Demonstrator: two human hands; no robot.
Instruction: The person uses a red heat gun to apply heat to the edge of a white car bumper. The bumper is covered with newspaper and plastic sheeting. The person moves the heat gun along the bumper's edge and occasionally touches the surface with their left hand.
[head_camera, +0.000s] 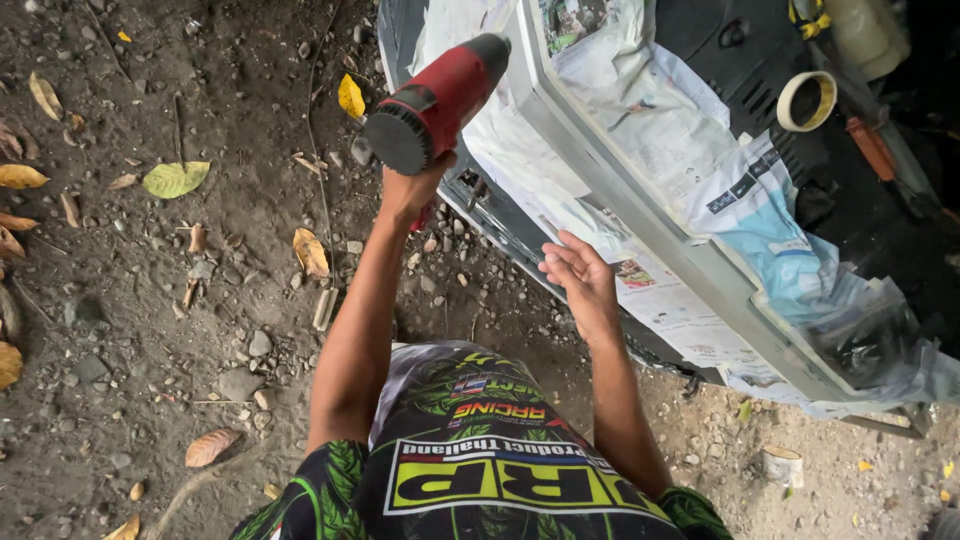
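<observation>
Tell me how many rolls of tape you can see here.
2: one roll of tape lies on the dark surface at upper right; a second roll sits on the ground at lower right. Others may be hidden.

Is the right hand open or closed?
Open. The right hand has its fingers spread, palm up, beside the paper-covered panel, holding nothing.

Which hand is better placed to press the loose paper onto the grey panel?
Right. The right hand is open and empty, by the paper on the grey panel. The left hand grips the red tool.
</observation>
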